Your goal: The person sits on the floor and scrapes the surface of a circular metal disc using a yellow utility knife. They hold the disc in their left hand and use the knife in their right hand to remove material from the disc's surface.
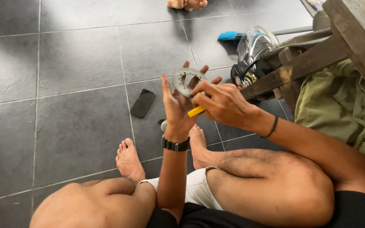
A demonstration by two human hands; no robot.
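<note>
— Now, where is the metal ring (185,81) kept?
— At centre frame, gripped upright by the left hand (176,110); a yellow-handled tool (197,111) is clasped in the right hand (221,104).
— How should it be worked?
— The ring is best held steady, the tool tip guided gently. A black phone (142,102) is seen at left on the tiled floor (72,63).

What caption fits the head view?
Seated on grey tiles, left hand holds a toothed metal ring while right hand works it with a yellow-handled tool.
</note>
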